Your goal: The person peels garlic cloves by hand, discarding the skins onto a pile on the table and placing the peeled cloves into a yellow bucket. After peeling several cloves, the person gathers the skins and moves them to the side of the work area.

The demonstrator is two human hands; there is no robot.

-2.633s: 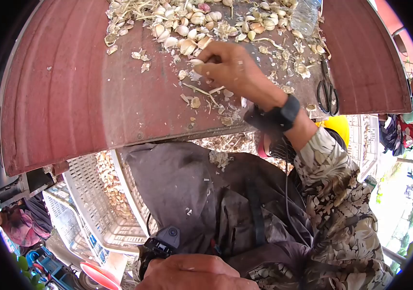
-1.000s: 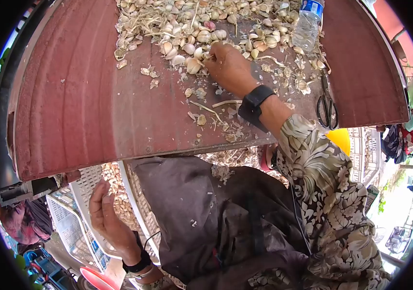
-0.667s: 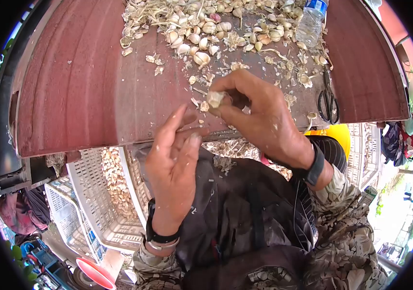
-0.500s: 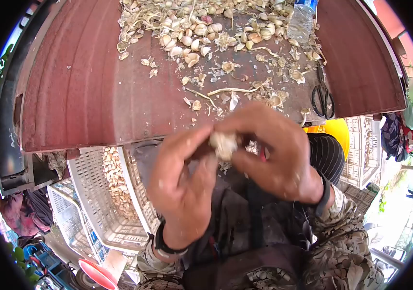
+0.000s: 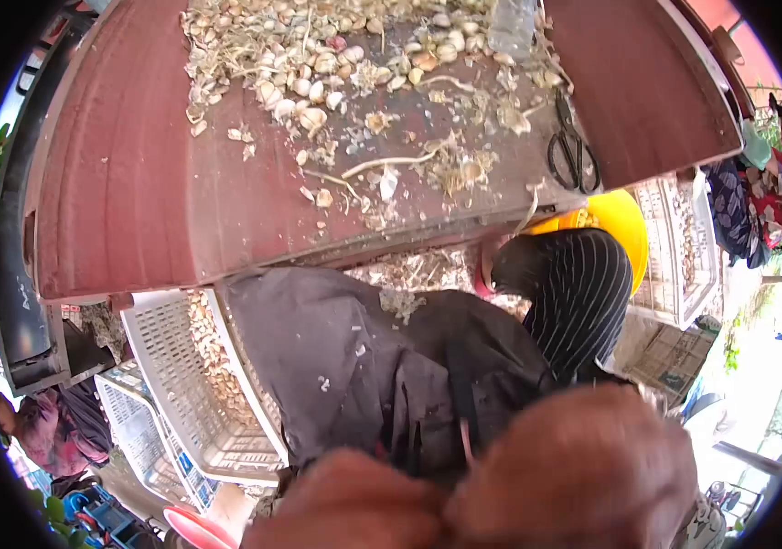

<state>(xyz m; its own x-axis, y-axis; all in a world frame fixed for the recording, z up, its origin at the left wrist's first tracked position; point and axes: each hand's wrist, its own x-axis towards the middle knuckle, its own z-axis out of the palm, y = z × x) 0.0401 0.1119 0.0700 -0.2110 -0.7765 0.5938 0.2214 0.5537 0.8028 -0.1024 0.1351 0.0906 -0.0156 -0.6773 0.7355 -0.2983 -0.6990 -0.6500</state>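
Note:
My left hand (image 5: 345, 503) and my right hand (image 5: 583, 467) are raised close to the camera at the bottom, large and blurred. Both look curled and closed, side by side at the inner edges. Their fingertips, and anything between them, are hidden. Away from them, on the reddish table (image 5: 126, 165), lies a spread of garlic cloves and bulbs (image 5: 318, 69) with papery skins. A pair of black scissors (image 5: 574, 160) rests near the table's right front edge. Dry garlic stems (image 5: 386, 165) lie nearer the front. Bits of skin stick to the dark apron (image 5: 345, 348) over my lap.
A clear plastic bottle (image 5: 512, 29) lies among the garlic. On the left, a white crate (image 5: 167, 343) contains cloves. A yellow container (image 5: 629, 220) and another white crate (image 5: 684, 288) stand at the right, behind my striped knee (image 5: 583, 284). Other people are at both sides.
Both hands have moved from the table's front edge down and close to the camera. The garlic bulb between their fingers has gone out of sight. The view has shifted slightly.

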